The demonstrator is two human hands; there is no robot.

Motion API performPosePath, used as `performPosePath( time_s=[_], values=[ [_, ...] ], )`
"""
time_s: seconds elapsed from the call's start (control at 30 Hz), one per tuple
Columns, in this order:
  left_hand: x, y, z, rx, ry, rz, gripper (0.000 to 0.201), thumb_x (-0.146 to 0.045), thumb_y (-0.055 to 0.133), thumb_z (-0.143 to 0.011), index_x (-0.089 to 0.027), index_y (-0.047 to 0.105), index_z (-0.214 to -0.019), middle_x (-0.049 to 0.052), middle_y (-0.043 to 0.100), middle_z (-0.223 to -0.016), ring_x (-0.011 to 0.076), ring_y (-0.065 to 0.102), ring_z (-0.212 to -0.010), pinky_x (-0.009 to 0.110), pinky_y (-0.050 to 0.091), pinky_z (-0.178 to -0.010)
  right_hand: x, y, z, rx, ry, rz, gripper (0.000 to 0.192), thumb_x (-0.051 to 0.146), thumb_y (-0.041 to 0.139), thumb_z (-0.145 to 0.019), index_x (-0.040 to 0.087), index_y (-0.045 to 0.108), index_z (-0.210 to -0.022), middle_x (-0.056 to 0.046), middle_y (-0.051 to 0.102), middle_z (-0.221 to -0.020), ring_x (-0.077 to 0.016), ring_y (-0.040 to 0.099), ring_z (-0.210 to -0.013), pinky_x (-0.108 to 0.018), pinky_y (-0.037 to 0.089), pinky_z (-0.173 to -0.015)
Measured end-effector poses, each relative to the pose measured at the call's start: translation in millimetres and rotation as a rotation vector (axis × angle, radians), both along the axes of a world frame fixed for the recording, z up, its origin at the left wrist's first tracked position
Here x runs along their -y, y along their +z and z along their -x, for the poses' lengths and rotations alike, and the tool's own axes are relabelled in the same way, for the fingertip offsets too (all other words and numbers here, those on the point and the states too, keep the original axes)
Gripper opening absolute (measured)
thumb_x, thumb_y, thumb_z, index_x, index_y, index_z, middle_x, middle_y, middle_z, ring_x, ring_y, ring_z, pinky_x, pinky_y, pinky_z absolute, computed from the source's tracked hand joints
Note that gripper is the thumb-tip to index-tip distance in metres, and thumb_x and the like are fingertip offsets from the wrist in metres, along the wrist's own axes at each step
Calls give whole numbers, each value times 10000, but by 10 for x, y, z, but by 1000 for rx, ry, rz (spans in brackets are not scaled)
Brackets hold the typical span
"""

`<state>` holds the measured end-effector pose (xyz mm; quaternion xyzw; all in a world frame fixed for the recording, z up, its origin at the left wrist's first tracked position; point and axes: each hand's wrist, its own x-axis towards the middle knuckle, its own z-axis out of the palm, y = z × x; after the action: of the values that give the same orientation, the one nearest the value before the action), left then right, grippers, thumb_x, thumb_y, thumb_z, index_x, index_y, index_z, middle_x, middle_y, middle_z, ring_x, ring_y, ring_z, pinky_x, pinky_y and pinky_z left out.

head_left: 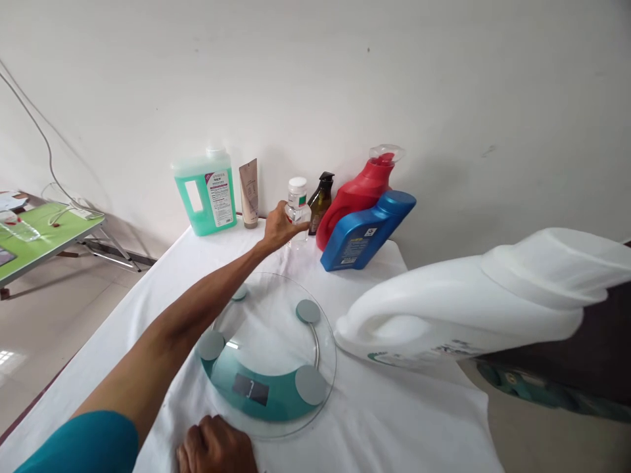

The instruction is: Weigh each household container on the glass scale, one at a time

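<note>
My left hand (283,228) reaches across the table and is closed around a clear plastic bottle (297,211) with a white cap and a small label. Its thumb lies across the near side of the bottle, while the other fingers are mostly hidden behind. My right hand (217,447) rests as a fist on the white cloth, by the near edge of a round glass scale (256,394). Nothing shows in that fist. Close to the bottle stand a dark pump bottle (321,203) and a beige tube (249,194).
A green liquid jug (206,194) stands at the back left. Right of centre, a red bottle (355,197) and a blue bottle (367,230) lean together. A large white jug (444,302) fills the right foreground. A green table (54,236) stands at far left.
</note>
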<state>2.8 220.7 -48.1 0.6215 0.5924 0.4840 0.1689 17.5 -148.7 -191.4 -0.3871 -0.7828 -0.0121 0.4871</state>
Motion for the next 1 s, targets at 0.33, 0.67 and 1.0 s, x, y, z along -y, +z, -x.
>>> performPosePath(
  time_s=[0.33,0.67,1.0],
  values=[
    [1593,371,506,-91,-242,-18,513,-433,943,-623,-173,653,-955,30,675,-842,205,644,-758,339,494,-662,-77,330,-277,328,308,251,189,145,596,-939,224,515,-787,15,609,-727,-145,574,-648,-306,297,-545],
    [2093,-2,526,-103,-225,55,488,-407,916,-631,-200,600,-940,11,670,-819,190,624,-726,313,446,-617,-86,328,-259,453,309,268,214,215,568,-1021,218,523,-812,2,632,-749,-147,586,-701,-308,299,-587],
    [2202,-68,745,10,-334,46,679,-595,803,-771,-208,560,-1273,129,696,-1240,257,691,-1057,378,552,-880,-75,337,-269,447,296,236,218,192,558,-1018,217,516,-806,1,618,-740,-151,584,-688,-307,304,-590]
  ],
)
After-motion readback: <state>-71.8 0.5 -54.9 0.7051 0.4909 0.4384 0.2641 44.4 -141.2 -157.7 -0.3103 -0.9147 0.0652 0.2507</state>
